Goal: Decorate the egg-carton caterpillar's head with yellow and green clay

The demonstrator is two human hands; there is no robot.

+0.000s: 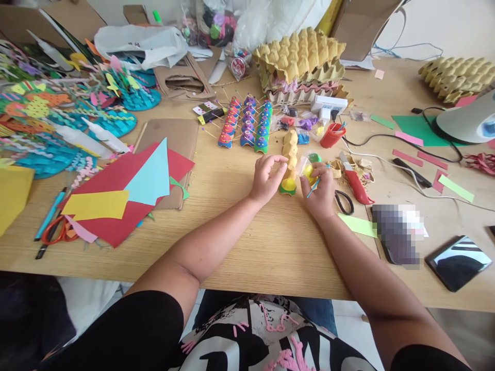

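Observation:
A strip of egg carton (290,147) lies lengthwise in front of me, bare yellowish card along most of its bumps. Its near end is covered in yellow and green clay (288,185). My left hand (266,178) is at the strip's left side, thumb and forefinger closed against its edge. On the other side, my right hand (322,190) is closed on a thin blue stick (314,187), held at a slant. Beside those fingers are a clear packet with yellow clay (308,171) and a green lump of clay (314,157).
Three painted carton caterpillars (247,121) stand behind. A red cup (333,136), a red-handled knife (356,185) and two phones (458,263) are to the right. Coloured paper (116,206) and orange scissors (58,233) lie left; egg trays (299,54) are stacked at the back.

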